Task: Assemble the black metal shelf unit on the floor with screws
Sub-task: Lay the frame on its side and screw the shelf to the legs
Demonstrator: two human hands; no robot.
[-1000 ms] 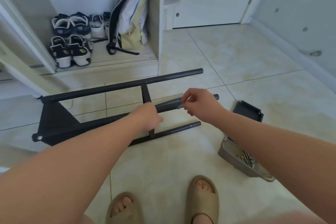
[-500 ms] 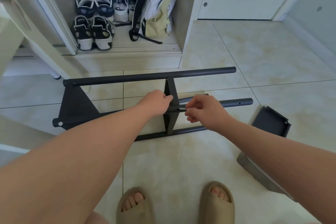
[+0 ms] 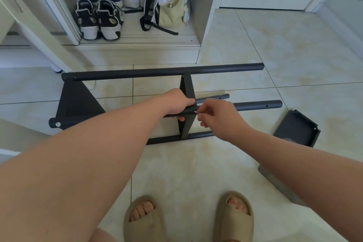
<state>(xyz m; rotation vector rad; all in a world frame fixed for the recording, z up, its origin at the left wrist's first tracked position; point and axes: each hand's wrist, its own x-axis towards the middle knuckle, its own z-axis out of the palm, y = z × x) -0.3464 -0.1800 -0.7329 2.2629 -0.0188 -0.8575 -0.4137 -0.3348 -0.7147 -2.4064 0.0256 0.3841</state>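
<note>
While the shelf unit (image 3: 163, 71) lies on its side on the floor (image 3: 196, 163), we count one end as done. At the far left the triangular end panel (image 3: 76, 102) sits between the tubes, and a screw head (image 3: 57, 124) shows in the near tube's end. Our left hand (image 3: 176, 103) curls round the middle tube (image 3: 257, 105) where the middle panel (image 3: 187, 92) crosses it. Just beside it, our right hand (image 3: 216, 117) pinches a small screw (image 3: 196, 112) against that tube, apparently at a hole; we cannot tell whether it has bitten. Further right, the tubes' free ends show empty holes. We judge that another level is left to fit, likely the black panel (image 3: 296, 130) lying apart on the floor.
</note>
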